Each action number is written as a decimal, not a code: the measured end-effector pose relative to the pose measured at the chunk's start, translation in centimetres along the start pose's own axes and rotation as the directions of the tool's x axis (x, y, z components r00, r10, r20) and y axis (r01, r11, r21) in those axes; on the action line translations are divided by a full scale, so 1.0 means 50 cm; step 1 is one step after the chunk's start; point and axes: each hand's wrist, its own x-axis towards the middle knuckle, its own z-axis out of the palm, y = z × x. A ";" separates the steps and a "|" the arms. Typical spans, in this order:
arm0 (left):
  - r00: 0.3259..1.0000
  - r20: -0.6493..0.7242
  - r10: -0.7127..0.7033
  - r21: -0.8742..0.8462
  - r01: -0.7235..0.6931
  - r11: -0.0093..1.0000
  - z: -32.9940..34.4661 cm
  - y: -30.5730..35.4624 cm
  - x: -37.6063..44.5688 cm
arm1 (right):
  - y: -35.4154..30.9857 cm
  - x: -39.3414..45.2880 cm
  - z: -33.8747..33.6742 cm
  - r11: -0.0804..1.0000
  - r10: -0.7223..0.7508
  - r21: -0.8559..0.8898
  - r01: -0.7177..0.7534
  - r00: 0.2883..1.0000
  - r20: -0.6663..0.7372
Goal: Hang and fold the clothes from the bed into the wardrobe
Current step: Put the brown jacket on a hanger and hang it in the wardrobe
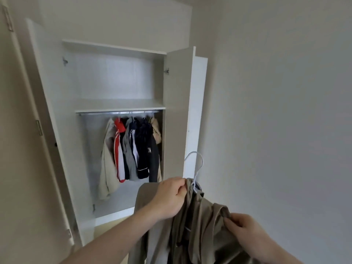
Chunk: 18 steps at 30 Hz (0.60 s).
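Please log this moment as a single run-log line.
left hand: pinching khaki garment at collar | right hand: gripping its shoulder | white hanger: inside garment | wardrobe: open, rail partly filled

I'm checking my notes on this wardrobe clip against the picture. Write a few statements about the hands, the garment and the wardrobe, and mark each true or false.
1. The left hand pinches the khaki garment near the white hanger. True.
2. The rail is bare. False: several clothes hang on it.
3. The right hand grips the khaki garment. True.
4. The wardrobe doors are shut. False: the right door stands open.
5. The white hanger hangs on the rail. False: it is held up in front of the wardrobe.
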 end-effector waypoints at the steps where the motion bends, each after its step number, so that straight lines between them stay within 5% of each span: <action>1: 1.000 -0.023 0.005 0.072 -0.004 0.997 -0.018 -0.033 0.018 | -0.019 0.034 0.022 1.000 0.000 0.019 0.001 1.000 -0.018; 7: 0.985 -0.164 -0.048 0.052 0.058 0.997 -0.138 -0.222 0.092 | -0.145 0.221 0.174 0.989 -0.048 0.135 0.059 0.996 -0.082; 15: 0.975 -0.127 -0.182 -0.157 0.161 0.974 -0.239 -0.372 0.126 | -0.296 0.403 0.338 0.958 -0.090 0.266 0.105 0.994 -0.068; 18: 0.946 -0.258 -0.196 -0.140 0.164 0.977 -0.252 -0.414 0.138 | -0.343 0.477 0.382 0.950 -0.120 0.285 0.126 0.992 -0.042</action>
